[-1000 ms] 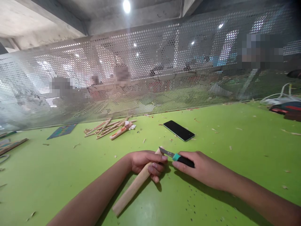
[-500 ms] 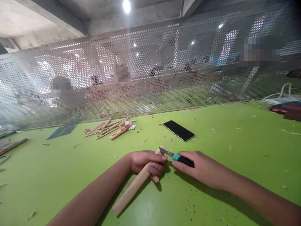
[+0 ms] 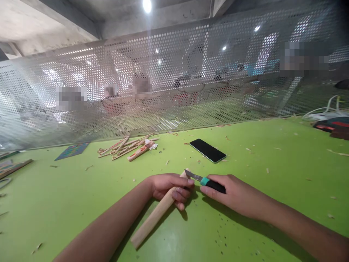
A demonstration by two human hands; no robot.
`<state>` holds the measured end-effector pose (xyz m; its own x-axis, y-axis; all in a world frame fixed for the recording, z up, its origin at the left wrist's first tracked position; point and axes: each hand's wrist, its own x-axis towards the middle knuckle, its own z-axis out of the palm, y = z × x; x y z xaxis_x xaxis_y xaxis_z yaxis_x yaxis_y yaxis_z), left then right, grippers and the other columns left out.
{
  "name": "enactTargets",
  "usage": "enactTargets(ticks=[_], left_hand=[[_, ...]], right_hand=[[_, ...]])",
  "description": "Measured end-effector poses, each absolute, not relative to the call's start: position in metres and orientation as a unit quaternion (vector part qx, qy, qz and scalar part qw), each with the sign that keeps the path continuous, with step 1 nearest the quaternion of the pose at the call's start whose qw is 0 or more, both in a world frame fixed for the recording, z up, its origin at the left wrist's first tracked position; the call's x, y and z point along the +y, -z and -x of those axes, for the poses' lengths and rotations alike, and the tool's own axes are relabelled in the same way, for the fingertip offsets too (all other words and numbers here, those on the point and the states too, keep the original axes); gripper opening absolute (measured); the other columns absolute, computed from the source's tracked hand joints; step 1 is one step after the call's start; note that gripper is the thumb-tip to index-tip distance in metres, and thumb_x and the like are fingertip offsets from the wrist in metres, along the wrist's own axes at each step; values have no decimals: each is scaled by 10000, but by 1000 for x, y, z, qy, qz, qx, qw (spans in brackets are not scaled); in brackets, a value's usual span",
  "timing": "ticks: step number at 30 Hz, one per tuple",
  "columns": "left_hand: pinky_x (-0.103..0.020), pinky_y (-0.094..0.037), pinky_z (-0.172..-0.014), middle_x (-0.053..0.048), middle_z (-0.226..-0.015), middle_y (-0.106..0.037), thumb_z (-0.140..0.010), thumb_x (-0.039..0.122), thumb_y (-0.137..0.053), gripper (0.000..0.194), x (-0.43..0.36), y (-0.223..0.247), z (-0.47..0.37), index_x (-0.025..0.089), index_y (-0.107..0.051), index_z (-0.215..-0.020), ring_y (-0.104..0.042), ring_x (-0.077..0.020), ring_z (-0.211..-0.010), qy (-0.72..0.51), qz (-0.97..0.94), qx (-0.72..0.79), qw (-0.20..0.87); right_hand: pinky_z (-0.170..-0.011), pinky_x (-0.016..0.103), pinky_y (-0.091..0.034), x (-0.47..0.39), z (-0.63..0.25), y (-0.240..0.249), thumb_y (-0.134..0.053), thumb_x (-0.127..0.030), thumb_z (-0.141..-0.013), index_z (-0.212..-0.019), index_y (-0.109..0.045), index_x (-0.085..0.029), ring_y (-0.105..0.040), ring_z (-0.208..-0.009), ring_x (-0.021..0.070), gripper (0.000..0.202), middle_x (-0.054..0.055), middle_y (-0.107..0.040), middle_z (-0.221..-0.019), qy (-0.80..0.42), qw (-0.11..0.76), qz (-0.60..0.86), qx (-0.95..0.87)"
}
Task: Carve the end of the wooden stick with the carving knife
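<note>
My left hand [image 3: 174, 187] is closed around a pale wooden stick [image 3: 156, 218], gripping it near its far end. The stick slants from lower left to upper right, its near end low over the green table [image 3: 245, 240]. In my right hand [image 3: 231, 191] is a utility knife [image 3: 211, 183] with a black and teal handle. Its blade points left and lies against the stick's far tip, just beyond my left fingers. Whether the edge is cutting into the wood I cannot tell.
A black phone [image 3: 207, 150] lies beyond my hands. Thin wood strips [image 3: 124, 147] and a red-stained wood piece [image 3: 140, 151] are heaped left of it. A perforated screen [image 3: 169, 83] borders the far edge, with people behind. Cables [image 3: 324, 112] lie far right; shavings dot the table.
Almost nothing differs. Both hands, the stick and the knife hold the same position, with only a very slight shift of the whole view.
</note>
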<state>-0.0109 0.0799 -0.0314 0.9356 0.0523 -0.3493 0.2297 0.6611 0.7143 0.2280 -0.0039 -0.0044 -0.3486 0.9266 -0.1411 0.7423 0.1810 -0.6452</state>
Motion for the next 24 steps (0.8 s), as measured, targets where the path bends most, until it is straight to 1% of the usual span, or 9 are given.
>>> enactTargets(ticks=[12, 18, 24], left_hand=[[-239, -558, -678, 113, -590, -332, -870, 452, -756, 390, 81, 34, 11, 214, -467, -759, -210, -54, -463, 46, -402, 175, 898], [-246, -566, -720, 111, -593, -348, -880, 456, -745, 386, 82, 36, 11, 211, -471, -764, -227, -51, -463, 49, -397, 175, 900], [-239, -557, -682, 110, -593, -334, -885, 455, -738, 387, 81, 33, 11, 215, -465, -753, -211, -58, -463, 51, -402, 171, 898]], right_hand=[[-552, 263, -334, -4, -228, 6, -510, -621, -976, -954, -698, -197, -493, -606, 152, 464, 20, -664, -763, -315, 161, 549, -757], [-534, 262, -314, -4, -227, 4, -502, -610, -982, -948, -690, -196, -479, -593, 150, 456, 17, -643, -736, -315, 151, 550, -759], [-543, 266, -319, -3, -226, 2, -497, -608, -985, -941, -684, -195, -479, -606, 151, 455, 19, -648, -755, -319, 150, 549, -758]])
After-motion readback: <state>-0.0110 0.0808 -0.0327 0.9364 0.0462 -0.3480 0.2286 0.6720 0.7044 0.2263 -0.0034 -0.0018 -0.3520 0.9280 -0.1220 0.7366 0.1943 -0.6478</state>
